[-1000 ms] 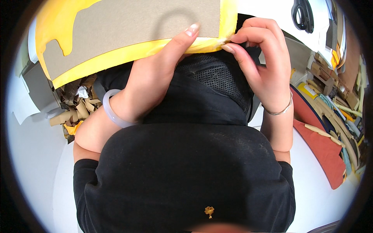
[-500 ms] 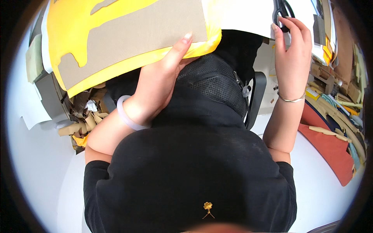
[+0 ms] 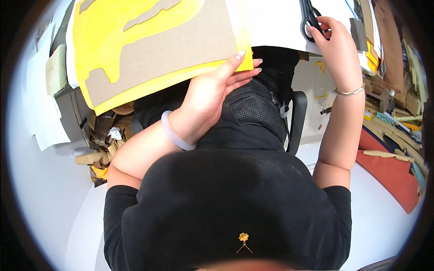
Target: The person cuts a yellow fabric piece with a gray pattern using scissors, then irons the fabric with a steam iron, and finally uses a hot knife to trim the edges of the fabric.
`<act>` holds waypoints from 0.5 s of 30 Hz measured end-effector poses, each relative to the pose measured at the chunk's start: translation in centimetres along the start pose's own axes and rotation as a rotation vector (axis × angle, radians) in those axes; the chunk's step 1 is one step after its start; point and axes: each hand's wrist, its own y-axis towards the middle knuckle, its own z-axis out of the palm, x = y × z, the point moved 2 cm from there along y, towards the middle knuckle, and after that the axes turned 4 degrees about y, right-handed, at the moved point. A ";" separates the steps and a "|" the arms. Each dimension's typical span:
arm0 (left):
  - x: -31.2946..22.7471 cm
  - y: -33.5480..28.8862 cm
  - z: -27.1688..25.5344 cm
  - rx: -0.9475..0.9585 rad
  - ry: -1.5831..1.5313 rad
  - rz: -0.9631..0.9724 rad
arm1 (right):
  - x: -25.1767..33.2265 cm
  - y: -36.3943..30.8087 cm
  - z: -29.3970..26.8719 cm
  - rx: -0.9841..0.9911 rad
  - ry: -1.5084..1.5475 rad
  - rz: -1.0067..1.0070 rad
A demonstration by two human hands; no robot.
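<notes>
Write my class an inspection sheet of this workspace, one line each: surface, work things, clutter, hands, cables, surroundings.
Surface: white surface, partly covered.
Work things: yellow sheet bearing a grey-brown panel; black looped handles, probably scissors.
Clutter: brown scraps and a crumpled white piece at lower left; a red piece among mixed offcuts at right.
Hands: left hand grips the sheet's near right corner, thumb on top; right hand has its fingers at the handles, grip unclear.
Cables: nothing seen that is clearly a cable.
Surroundings: black curved frame, perhaps a chair's, beside the person; pale floor.
</notes>
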 end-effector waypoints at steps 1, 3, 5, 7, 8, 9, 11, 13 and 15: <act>0.0 0.0 0.1 -0.007 0.035 0.013 | 0.3 0.3 -0.3 0.050 0.020 0.044; -0.1 -0.1 0.3 -0.021 0.106 0.041 | 0.0 1.1 -0.8 0.160 0.099 0.112; -0.1 0.0 0.2 0.002 0.119 0.076 | -1.2 2.1 -1.6 0.293 0.306 0.164; -0.3 0.4 0.7 0.057 0.120 0.074 | -2.8 1.0 -3.6 0.382 0.588 0.285; -0.5 -0.1 0.7 0.033 0.124 0.087 | -2.9 0.6 -3.5 0.456 0.770 0.320; -0.6 -0.5 0.7 0.011 0.128 0.099 | -2.9 0.1 -3.4 0.531 0.950 0.358; -0.2 -0.8 -0.6 -0.057 0.021 0.115 | -1.6 -2.8 -3.5 0.576 1.240 0.456; 0.2 -1.1 -1.3 -0.130 -0.040 0.132 | -0.4 -6.3 -3.8 0.636 1.382 0.486; 0.0 -1.0 -0.8 -0.038 0.005 0.142 | 1.3 -10.5 -3.8 0.509 1.478 0.516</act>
